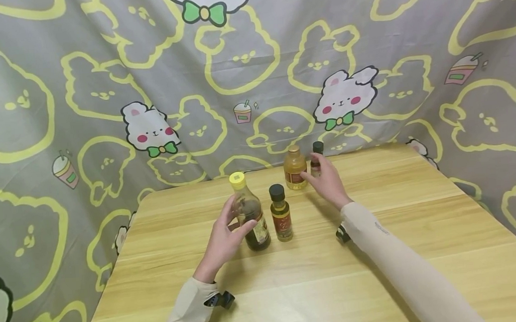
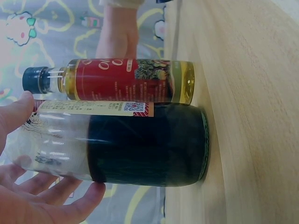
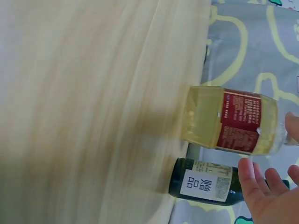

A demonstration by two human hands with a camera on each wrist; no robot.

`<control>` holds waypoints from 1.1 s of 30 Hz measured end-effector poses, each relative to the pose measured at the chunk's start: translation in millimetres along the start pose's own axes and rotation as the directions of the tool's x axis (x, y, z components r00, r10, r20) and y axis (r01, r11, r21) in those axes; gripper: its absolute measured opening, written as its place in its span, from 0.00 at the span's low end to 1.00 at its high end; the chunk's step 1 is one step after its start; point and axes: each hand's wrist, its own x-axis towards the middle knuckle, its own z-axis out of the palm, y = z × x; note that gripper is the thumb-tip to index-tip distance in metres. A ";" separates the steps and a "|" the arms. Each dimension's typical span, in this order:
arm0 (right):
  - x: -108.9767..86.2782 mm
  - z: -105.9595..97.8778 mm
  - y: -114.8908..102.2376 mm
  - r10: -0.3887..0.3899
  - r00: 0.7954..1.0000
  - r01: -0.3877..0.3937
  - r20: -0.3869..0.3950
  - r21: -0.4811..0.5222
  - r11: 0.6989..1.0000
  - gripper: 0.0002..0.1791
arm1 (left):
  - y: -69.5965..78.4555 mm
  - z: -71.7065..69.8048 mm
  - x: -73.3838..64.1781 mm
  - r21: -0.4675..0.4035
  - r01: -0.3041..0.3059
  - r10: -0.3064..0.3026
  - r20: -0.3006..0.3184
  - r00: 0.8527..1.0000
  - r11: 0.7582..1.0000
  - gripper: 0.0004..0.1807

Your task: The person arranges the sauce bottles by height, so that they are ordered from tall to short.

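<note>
On the left, my left hand (image 1: 225, 235) grips a tall glass bottle of dark sauce (image 1: 259, 233) with a yellow cap, its thumb on the near side and its fingers round the other. The bottle stands upright. Right beside it is an olive oil bottle (image 2: 126, 80) with a black cap and a red label. Farther back, my right hand (image 1: 329, 181) has its fingers spread at a small dark green bottle (image 3: 205, 182) with a white label. Its thumb is near a golden oil bottle (image 3: 233, 120) with a red label. Whether those fingers touch either bottle, I cannot tell.
All the bottles stand on a light wooden table (image 1: 382, 267). A grey curtain (image 1: 260, 66) with yellow cartoon outlines hangs behind and around it, close behind the two rear bottles. A small black camera (image 1: 220, 300) is strapped to the left wrist.
</note>
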 end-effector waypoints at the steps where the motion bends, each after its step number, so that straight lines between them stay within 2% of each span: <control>1: -1.8 -1.7 0.1 -0.002 1.000 0.002 0.007 0.009 1.000 0.40 | -0.2 0.0 -0.2 -0.003 0.001 -0.001 -0.001 1.000 1.000 0.44; 8: -15.1 -9.0 -0.8 -0.032 0.998 0.029 0.052 0.060 0.998 0.37 | -0.8 -0.1 -1.1 -0.023 0.010 -0.010 0.001 1.000 1.000 0.44; 15: -34.9 -14.9 -10.0 -0.028 0.993 0.018 0.112 0.090 0.996 0.34 | -1.3 -0.2 -0.7 -0.015 0.000 0.000 -0.001 1.000 1.000 0.45; 20: -48.8 -14.6 -13.9 -0.054 0.985 0.034 0.166 0.126 0.991 0.33 | -1.5 -0.4 0.1 -0.001 -0.010 0.010 0.000 1.000 1.000 0.44; 33: -75.2 -10.2 -26.4 -0.100 0.965 0.062 0.241 0.161 0.985 0.28 | -0.7 -0.6 0.1 0.003 0.006 -0.006 0.002 1.000 1.000 0.43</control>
